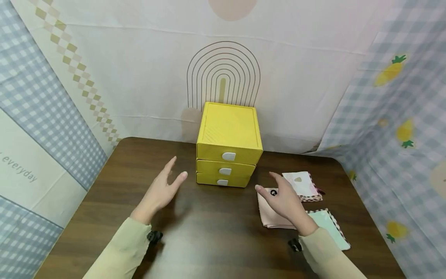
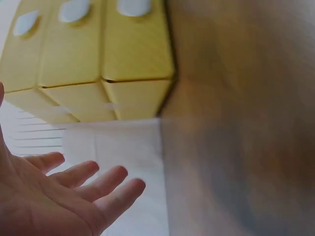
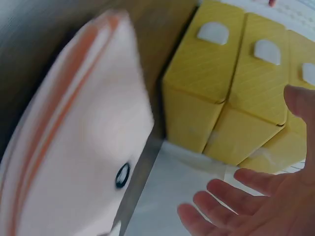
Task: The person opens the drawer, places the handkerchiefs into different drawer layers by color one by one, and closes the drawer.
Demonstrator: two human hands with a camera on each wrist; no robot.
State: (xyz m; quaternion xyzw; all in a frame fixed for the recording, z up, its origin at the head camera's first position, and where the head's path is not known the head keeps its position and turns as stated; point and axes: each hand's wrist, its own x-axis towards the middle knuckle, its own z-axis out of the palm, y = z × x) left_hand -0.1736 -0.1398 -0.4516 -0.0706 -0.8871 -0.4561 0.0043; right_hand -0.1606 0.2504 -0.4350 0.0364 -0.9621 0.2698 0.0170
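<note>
A yellow three-drawer box (image 1: 228, 145) (image 2: 93, 59) (image 3: 236, 88) with white handles stands at the back of the brown table (image 1: 216, 232), all drawers closed. My left hand (image 1: 163, 188) (image 2: 64, 196) hovers open left of the box, fingers straight, holding nothing. My right hand (image 1: 283, 199) (image 3: 256, 206) hovers open over a folded pink cloth (image 1: 271, 215) (image 3: 74, 152) to the right of the box. Whether it touches the cloth I cannot tell.
A folded white and pink cloth (image 1: 302, 185) lies behind the right hand, and a mint cloth with checked trim (image 1: 331, 226) lies beside the wrist. Patterned fabric walls close in the back and sides (image 1: 139, 77).
</note>
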